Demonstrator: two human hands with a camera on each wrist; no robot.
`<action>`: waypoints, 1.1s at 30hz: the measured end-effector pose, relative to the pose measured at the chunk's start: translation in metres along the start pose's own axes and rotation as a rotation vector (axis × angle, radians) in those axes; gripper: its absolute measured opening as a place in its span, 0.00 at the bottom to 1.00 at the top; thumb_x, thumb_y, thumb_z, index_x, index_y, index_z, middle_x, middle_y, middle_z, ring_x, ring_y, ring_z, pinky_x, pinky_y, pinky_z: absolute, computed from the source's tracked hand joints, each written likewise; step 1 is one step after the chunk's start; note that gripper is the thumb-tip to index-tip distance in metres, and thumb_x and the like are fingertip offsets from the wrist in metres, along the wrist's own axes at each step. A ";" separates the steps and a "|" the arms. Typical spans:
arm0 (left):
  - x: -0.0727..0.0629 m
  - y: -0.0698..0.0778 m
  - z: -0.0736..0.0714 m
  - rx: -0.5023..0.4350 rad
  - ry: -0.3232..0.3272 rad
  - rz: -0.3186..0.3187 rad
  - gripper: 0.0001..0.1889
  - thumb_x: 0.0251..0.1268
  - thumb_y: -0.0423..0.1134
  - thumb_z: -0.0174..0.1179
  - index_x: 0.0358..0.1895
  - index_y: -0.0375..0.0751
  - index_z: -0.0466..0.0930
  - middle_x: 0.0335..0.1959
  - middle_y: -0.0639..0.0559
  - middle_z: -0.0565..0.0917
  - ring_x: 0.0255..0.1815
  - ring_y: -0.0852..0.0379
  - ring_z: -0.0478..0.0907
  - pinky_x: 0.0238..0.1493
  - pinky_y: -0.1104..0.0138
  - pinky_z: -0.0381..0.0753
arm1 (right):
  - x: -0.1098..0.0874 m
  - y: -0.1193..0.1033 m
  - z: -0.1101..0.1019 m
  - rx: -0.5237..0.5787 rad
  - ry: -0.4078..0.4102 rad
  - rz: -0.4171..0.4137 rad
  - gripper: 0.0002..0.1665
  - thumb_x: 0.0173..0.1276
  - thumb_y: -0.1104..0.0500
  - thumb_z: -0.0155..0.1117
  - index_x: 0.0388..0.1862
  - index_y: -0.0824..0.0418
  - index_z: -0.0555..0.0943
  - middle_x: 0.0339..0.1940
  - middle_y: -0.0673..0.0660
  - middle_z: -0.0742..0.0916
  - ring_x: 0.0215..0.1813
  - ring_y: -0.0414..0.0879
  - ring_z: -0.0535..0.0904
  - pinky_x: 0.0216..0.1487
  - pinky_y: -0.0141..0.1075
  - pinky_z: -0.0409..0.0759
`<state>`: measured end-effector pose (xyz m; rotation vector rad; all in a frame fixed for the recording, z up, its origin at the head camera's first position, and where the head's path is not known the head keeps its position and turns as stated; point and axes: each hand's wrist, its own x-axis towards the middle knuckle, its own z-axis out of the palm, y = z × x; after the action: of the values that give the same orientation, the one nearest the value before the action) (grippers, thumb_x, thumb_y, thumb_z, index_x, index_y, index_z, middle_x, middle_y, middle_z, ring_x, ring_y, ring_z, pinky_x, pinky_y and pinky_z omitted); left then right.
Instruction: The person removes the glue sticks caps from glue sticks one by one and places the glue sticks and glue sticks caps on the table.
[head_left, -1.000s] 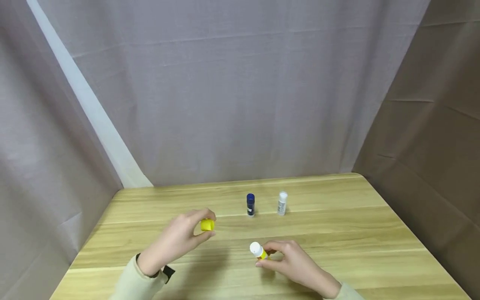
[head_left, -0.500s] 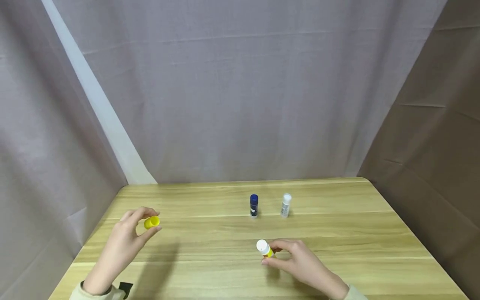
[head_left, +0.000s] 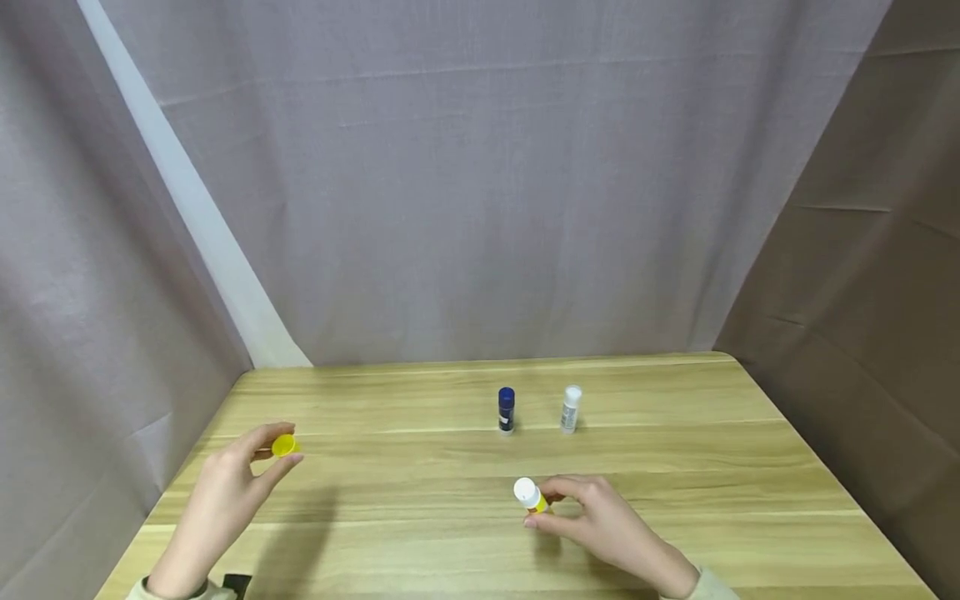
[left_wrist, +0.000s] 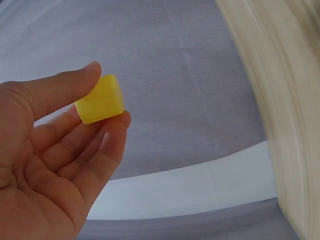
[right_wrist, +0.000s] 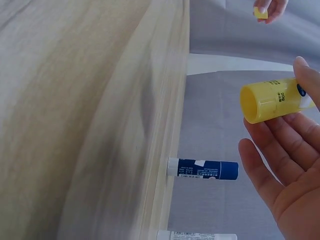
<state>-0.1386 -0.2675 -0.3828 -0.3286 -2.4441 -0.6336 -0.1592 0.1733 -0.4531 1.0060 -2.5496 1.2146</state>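
The right wrist view crops 1 white tube point(right_wrist: 197, 236); fingers point(right_wrist: 308, 81) apparently hide part of the yellow tube point(right_wrist: 270, 101).

A wooden table point(head_left: 420, 542) with pale yellow-brown grain running from side to side fills the lower part of the head view; its far corners are rounded. Behind it hangs a grey-mauve curtain point(head_left: 480, 192), marked by faint level creases and soft upright folds. A similar grey cloth point(head_left: 67, 317) closes the left side, with a slanting white strip point(head_left: 197, 204) between the two. Along the right, a brown cloth point(head_left: 855, 258) looks darker, crossed by paler slanting bands of light.
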 end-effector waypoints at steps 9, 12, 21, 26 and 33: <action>0.000 -0.007 0.005 -0.037 -0.052 -0.042 0.16 0.54 0.31 0.75 0.48 0.37 0.86 0.44 0.41 0.88 0.36 0.43 0.87 0.35 0.53 0.86 | -0.001 0.000 0.001 0.003 0.014 -0.032 0.08 0.66 0.46 0.72 0.42 0.44 0.86 0.45 0.39 0.88 0.44 0.36 0.83 0.45 0.38 0.85; -0.002 -0.012 0.010 -0.036 -0.104 -0.071 0.16 0.56 0.31 0.74 0.48 0.37 0.85 0.44 0.40 0.88 0.37 0.42 0.87 0.36 0.51 0.86 | 0.000 -0.001 0.001 0.009 0.017 -0.049 0.09 0.66 0.47 0.72 0.42 0.46 0.86 0.45 0.39 0.88 0.44 0.36 0.83 0.45 0.38 0.85; -0.026 -0.033 0.037 -0.079 -0.342 -0.141 0.15 0.55 0.30 0.73 0.46 0.35 0.84 0.41 0.41 0.88 0.40 0.42 0.86 0.41 0.51 0.86 | 0.002 -0.001 0.003 0.023 0.012 -0.069 0.08 0.65 0.48 0.72 0.42 0.46 0.86 0.44 0.39 0.88 0.44 0.36 0.83 0.45 0.37 0.85; -0.035 -0.039 0.052 -0.083 -0.421 -0.173 0.15 0.53 0.30 0.74 0.45 0.37 0.84 0.38 0.46 0.88 0.39 0.48 0.85 0.42 0.54 0.86 | 0.003 -0.002 0.006 0.034 0.012 -0.084 0.09 0.65 0.49 0.73 0.43 0.47 0.86 0.44 0.39 0.88 0.44 0.36 0.83 0.45 0.36 0.85; -0.044 -0.049 0.060 -0.083 -0.465 -0.210 0.14 0.51 0.25 0.73 0.41 0.42 0.84 0.38 0.47 0.88 0.40 0.48 0.86 0.39 0.59 0.86 | 0.004 -0.001 0.009 0.032 0.025 -0.128 0.09 0.65 0.50 0.73 0.42 0.47 0.86 0.42 0.38 0.88 0.42 0.35 0.83 0.43 0.35 0.84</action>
<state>-0.1499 -0.2826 -0.4693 -0.2776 -2.9291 -0.8254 -0.1601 0.1643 -0.4567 1.1333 -2.4133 1.2283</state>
